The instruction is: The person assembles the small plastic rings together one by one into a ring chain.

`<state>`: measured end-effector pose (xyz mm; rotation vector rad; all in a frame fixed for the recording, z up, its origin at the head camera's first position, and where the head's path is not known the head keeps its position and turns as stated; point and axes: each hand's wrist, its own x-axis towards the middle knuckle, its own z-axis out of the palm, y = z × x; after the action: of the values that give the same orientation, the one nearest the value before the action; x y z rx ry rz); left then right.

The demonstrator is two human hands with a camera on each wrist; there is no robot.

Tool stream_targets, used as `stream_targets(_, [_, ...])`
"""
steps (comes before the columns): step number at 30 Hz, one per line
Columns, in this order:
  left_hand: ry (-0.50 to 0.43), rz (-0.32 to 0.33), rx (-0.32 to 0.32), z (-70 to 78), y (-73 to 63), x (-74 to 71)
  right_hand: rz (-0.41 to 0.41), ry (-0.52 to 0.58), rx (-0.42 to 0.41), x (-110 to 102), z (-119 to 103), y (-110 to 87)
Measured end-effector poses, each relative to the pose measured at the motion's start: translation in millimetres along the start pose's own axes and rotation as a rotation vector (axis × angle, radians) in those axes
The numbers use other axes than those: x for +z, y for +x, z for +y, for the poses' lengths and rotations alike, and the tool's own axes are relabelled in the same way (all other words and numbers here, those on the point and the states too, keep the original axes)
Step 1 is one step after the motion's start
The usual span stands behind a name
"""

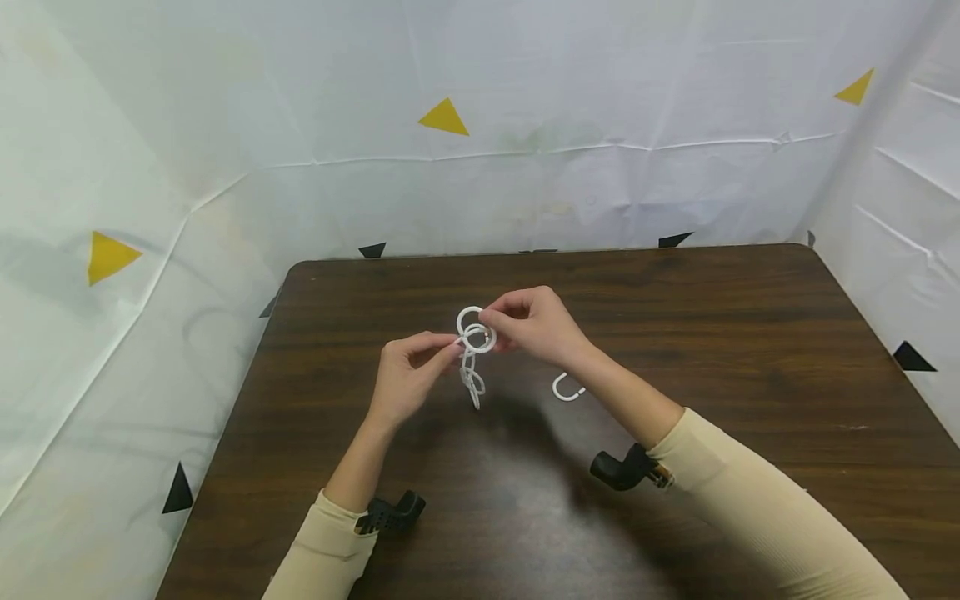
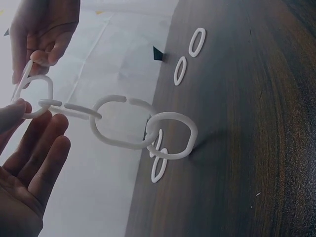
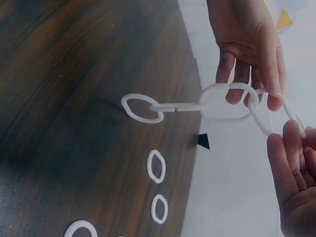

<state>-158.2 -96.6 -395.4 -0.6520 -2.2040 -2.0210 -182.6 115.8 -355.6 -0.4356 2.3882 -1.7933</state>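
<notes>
1. Chain (image 2: 118, 143) of white links hangs over the surface (image 1: 720, 350), dropping toward 6 o'clock between the hands; it is probably light, smooth and fairly stiff.
2. Take each link by its solid side, away from the narrow gap, which is likely the weak point.
3. Left hand (image 1: 408, 375): thumb and forefinger pinch the chain's upper end; other fingers extend loosely.
4. Right hand (image 1: 536, 325), at 2 o'clock from it: fingertips nearly closed, pinching an upper link (image 1: 460, 322). Whether this joins the chain cannot be told.
</notes>
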Motion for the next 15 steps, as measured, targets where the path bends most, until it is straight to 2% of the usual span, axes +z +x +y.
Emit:
stream_targets(6, [0.020,0.011,0.018,-3.0,-2.3,-2.8,-0.009,-0.039,-0.005,3.3,-1.6,0.3])
stream_targets(15, [0.054,0.027,0.034,-2.0,-2.4,-1.8,0.019,-0.104,0.010,3.1,1.0,0.2])
